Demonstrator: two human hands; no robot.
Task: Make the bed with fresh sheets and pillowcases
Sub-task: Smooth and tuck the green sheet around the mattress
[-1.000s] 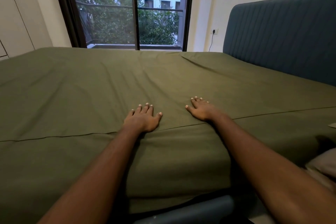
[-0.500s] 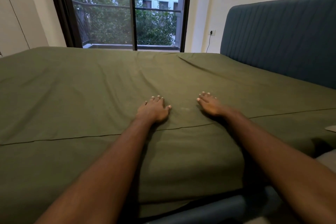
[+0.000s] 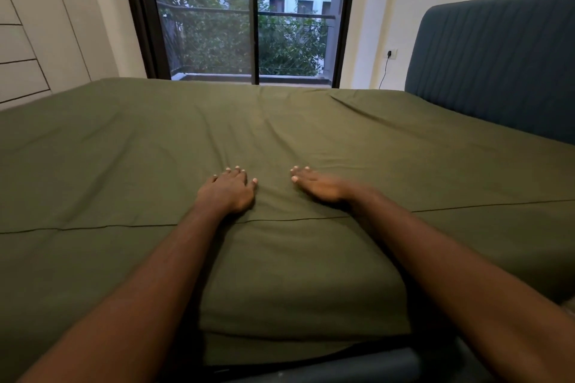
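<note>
An olive-green sheet [image 3: 130,146] covers the whole mattress and hangs over the near side, with a seam line running across near the edge. My left hand [image 3: 228,190] lies flat, palm down, on the sheet just past that seam, fingers apart. My right hand [image 3: 320,185] rests flat on the sheet a short way to its right, slightly blurred, fingers spread. Neither hand holds any cloth. Faint creases run away from the hands toward the far side of the bed.
A dark blue padded headboard [image 3: 497,62] stands at the right. A glass balcony door [image 3: 249,15] fills the far wall, with a wall socket and cable [image 3: 392,53] beside it. White wardrobe doors [image 3: 34,28] stand at the left. The blue bed frame [image 3: 357,365] shows below the sheet.
Both hands have slid forward across the sheet, away from me and past the seam. The view has shifted, so the wardrobe shows more at the left.
</note>
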